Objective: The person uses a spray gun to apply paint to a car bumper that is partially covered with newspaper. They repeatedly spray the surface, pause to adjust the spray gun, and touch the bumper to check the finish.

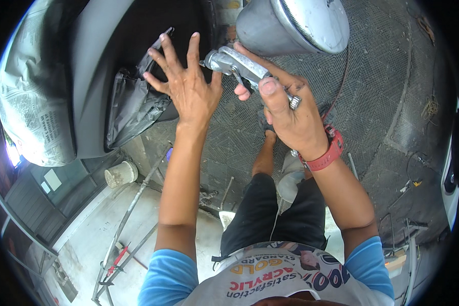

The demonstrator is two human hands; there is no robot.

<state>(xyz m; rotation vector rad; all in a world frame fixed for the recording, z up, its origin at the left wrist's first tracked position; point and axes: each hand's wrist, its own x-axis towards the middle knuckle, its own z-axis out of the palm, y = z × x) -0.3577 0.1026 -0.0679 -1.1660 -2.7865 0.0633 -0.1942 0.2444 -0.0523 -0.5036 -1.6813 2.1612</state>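
Note:
My right hand [300, 117], with a red watch [333, 150] on its wrist, grips a metal spray gun [247, 65]. The gun's nozzle points left, near my left hand's thumb. Close above the gun is a large silver paint cup [268, 30] with a round lid; their joint is hard to see. Fingers spread and holding nothing, my left hand [191, 92] is raised before a grey curved vehicle panel [92, 86]. Crumpled dark masking sheet [132, 102] hangs inside the panel's dark opening, behind my left fingers. Whether those fingers touch it I cannot tell.
Printed masking paper [33, 102] covers the far-left bodywork. A stained bucket [121, 174] and a metal pole frame [125, 219] stand at lower left. A thin hose [341, 84] runs over the textured floor [372, 97]. Part of a white vehicle [451, 178] shows at right.

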